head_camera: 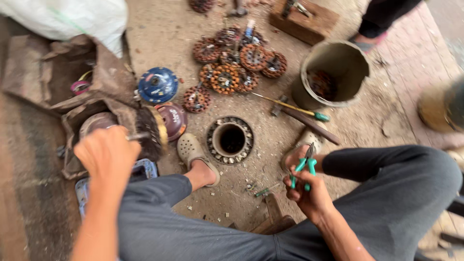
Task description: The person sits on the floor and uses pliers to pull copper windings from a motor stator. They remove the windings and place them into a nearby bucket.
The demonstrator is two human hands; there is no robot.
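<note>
My left hand [108, 154] is raised and fisted around a thin metal shaft that sticks out of a dark round motor part [151, 131] with a coppery edge. That part is blurred and hangs beside a torn cardboard box [104, 67]. My right hand [313, 193] rests by my right knee and grips green-handled pliers [304, 168], jaws pointing up. On the floor between my feet lies a bare metal stator ring [230, 140] with a hollow centre. A small green-handled tool [263, 191] lies near my right hand.
A heap of copper-wound stators [232, 63] lies ahead, with a blue cover [158, 84] and a maroon cover [173, 118] to its left. A bucket [333, 72], a hammer [307, 123], a screwdriver [290, 106] and a wooden block [303, 21] are on the right. Another person's foot [365, 43] shows at top right.
</note>
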